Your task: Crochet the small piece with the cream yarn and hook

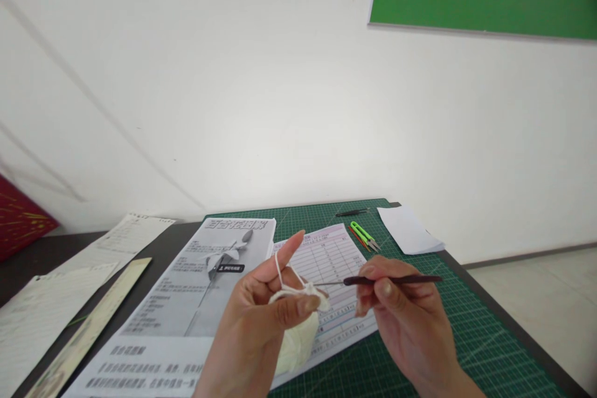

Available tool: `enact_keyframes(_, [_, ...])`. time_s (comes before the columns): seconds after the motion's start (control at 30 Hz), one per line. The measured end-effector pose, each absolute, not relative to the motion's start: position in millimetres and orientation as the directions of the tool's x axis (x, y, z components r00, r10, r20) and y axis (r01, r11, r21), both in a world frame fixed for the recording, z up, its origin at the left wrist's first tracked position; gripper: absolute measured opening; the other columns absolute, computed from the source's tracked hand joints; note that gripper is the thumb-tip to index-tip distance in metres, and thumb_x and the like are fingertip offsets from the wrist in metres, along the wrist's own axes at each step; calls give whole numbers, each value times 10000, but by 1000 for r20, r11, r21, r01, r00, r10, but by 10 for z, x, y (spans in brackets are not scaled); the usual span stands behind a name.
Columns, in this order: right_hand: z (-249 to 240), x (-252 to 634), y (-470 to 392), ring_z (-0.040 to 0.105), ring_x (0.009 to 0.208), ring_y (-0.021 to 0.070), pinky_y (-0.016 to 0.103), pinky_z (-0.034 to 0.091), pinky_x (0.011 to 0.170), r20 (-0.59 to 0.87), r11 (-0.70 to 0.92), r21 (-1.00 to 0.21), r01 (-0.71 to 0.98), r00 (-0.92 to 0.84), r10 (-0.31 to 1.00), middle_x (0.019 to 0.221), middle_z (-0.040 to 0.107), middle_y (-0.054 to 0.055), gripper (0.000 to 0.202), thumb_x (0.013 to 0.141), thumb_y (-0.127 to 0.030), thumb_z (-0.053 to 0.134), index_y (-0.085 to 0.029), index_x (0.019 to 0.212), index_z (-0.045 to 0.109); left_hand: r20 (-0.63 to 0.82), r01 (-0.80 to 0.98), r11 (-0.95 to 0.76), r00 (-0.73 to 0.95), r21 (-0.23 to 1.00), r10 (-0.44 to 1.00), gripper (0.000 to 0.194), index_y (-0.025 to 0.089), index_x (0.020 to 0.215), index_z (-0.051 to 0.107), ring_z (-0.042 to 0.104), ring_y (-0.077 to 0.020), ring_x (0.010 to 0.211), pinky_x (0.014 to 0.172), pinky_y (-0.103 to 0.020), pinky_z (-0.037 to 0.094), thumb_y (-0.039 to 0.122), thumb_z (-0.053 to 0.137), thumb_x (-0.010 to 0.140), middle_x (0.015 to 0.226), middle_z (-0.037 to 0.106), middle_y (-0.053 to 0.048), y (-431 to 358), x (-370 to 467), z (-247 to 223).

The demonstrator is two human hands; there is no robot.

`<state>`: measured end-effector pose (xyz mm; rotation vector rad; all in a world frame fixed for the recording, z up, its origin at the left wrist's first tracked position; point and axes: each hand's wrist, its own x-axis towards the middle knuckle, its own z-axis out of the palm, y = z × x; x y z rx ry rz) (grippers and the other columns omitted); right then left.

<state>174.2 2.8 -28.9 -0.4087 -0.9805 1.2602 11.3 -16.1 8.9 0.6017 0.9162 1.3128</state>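
My left hand (pixel 270 305) pinches a small piece of white crochet work (pixel 323 300) between thumb and fingers. Its index finger points up, with a strand of white yarn (pixel 280 270) looped around it. In my right hand (pixel 405 311) is a crochet hook (pixel 392 280) with a dark handle, held level like a pen. The hook's thin metal tip points left and meets the top of the white piece; whether it sits inside a loop is too small to tell. Below my left hand rests a ball of pale yarn (pixel 298 345), partly covered by the hand.
A green cutting mat (pixel 485 336) covers much of the dark table. On it are a printed flower sheet (pixel 163 305), a chart sheet (pixel 336 249), green thread snips (pixel 364 235), black tweezers (pixel 352 212) and white paper (pixel 410 230). Left lie a ruler (pixel 93 329) and handwritten pages (pixel 41 305).
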Motion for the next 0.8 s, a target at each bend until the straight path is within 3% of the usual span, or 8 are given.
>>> enact_keyframes(0.37, [-213,1853,78,653,554,106,192,558,511,485,366,-728,-580,-57,873,684,668,17,33,775,-190,733,-191,785,764,-191,-537,247,159,806,969,486,208,981,775,605,-113,551,624,-222,451,74,817,516,547,664,37,-131,47,116])
enact_keyframes(0.5, [-229,1872,95,644,500,114,193,558,468,390,268,-753,-601,-78,918,630,676,24,43,748,-220,756,-177,755,761,-172,-545,273,230,793,958,483,208,973,781,585,-110,533,616,-221,454,88,823,507,539,668,23,-120,51,118])
enact_keyframes(0.6, [-278,1843,121,612,416,87,139,525,414,198,65,-743,-666,-126,972,538,675,11,101,758,-258,751,-158,758,752,-152,-420,170,77,892,985,401,246,893,803,578,-130,540,603,-252,447,119,840,514,584,690,3,-155,103,120])
enact_keyframes(0.7, [-304,1799,152,569,356,53,90,481,368,38,-115,-679,-725,-190,981,483,660,-8,132,737,-267,773,-138,745,746,55,-225,-84,-130,971,990,327,271,845,813,569,-159,595,675,-287,454,121,828,555,585,665,9,-187,175,99])
enact_keyframes(0.8, [-281,1765,156,568,358,41,74,471,366,-29,-178,-640,-748,-208,978,487,660,-12,151,692,-249,808,-120,738,745,171,-121,-198,-205,973,964,355,295,903,803,552,-173,611,652,-282,452,120,806,594,586,641,8,-193,238,58])
